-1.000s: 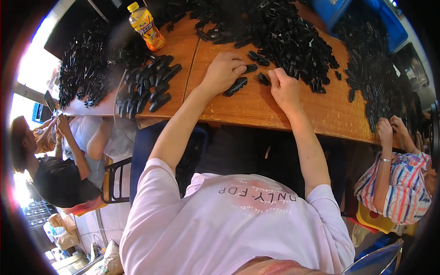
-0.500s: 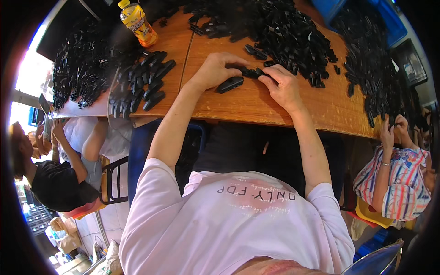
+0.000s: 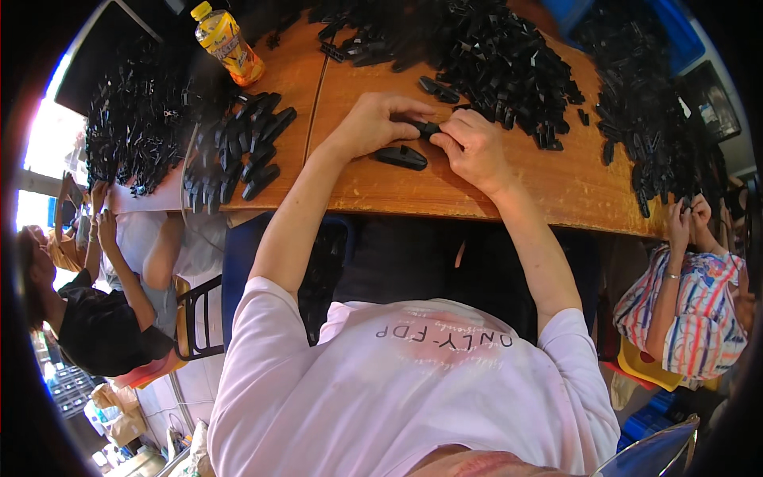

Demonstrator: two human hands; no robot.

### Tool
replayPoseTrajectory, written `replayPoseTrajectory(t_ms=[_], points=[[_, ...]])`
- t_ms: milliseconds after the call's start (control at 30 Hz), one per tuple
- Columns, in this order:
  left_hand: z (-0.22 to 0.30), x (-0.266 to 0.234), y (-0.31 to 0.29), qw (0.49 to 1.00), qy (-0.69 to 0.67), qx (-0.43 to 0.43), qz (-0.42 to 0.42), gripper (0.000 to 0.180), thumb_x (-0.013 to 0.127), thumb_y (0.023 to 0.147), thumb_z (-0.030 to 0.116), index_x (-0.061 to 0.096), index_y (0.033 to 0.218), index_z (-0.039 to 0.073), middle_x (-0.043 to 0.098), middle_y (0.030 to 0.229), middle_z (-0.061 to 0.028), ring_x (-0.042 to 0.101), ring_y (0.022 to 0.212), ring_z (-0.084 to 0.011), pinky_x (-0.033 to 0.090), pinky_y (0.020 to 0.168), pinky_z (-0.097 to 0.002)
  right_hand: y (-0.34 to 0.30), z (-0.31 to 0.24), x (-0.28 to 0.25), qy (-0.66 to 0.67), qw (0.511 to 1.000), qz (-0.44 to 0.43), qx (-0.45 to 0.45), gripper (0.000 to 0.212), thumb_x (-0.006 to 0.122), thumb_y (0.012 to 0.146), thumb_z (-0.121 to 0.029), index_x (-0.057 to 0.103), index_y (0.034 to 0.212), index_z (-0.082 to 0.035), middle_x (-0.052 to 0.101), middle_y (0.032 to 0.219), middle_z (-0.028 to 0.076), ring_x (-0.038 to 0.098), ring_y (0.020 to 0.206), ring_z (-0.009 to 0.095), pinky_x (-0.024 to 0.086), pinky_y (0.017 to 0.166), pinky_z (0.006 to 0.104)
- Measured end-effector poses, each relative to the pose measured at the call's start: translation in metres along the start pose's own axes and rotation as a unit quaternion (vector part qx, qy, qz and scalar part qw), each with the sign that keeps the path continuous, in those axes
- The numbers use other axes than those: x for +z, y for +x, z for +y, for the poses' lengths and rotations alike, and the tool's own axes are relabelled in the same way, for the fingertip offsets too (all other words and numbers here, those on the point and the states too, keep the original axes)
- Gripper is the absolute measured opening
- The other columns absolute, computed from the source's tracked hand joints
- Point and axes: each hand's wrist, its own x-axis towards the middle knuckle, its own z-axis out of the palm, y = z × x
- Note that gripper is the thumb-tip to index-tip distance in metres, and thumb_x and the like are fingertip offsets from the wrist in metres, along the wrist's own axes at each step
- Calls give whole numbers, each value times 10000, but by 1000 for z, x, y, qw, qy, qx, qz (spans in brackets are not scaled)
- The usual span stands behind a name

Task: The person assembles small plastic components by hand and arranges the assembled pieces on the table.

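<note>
Over the wooden table (image 3: 362, 179), a small black plastic part (image 3: 429, 129) is pinched between my two hands. My left hand (image 3: 381, 121) has its thumb and fingers closed on the part's left end. Gripping the right end is my right hand (image 3: 473, 143), fingers curled. Just below them a longer black plastic piece (image 3: 401, 157) with a rounded outline lies on the wood, touched by neither hand. Another black piece (image 3: 439, 89) rests beyond my fingers, beside a large heap of small black parts (image 3: 517, 67). The exact kind of part cannot be made out.
At the left lies a group of longer black pieces (image 3: 246, 147), with a yellow-capped drink bottle (image 3: 229, 44) behind it. More black parts (image 3: 131, 119) pile up at far left and far right. Co-workers sit on both sides, one in a black shirt (image 3: 111, 326), one in stripes (image 3: 683, 310).
My right hand has shifted slightly left, nearer my left hand, and the two still hold the small part. The view has moved a little.
</note>
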Motion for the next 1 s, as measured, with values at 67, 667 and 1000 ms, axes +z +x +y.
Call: replayPoseTrajectory(t_ms=[67, 667, 1000], points=[[-1, -5, -3, 991, 101, 81, -11, 427, 844, 831, 20, 785, 1255, 32, 791, 1137, -111, 766, 979, -196, 619, 849, -315, -2, -1, -3, 45, 999, -5, 29, 107, 822, 882, -80, 742, 909, -14, 682, 874, 110, 660, 812, 307, 531, 707, 394], [-18, 7, 48, 898, 353, 214, 151, 330, 724, 958, 148, 743, 1281, 81, 701, 1269, -104, 627, 1230, -325, 489, 1086, -441, -8, 7, -6, 31, 989, 68, 126, 108, 749, 947, -85, 692, 1029, -44, 730, 981, 132, 714, 886, 350, 564, 738, 423], [3, -7, 24, 989, 113, 69, 72, 291, 778, 914, 32, 783, 1204, 56, 763, 1153, -83, 722, 1051, -213, 584, 938, -353, -19, -8, -22, -143, 985, 32, 90, 100, 763, 950, -147, 738, 1010, -70, 752, 1061, 88, 714, 994, 332, 588, 808, 450]])
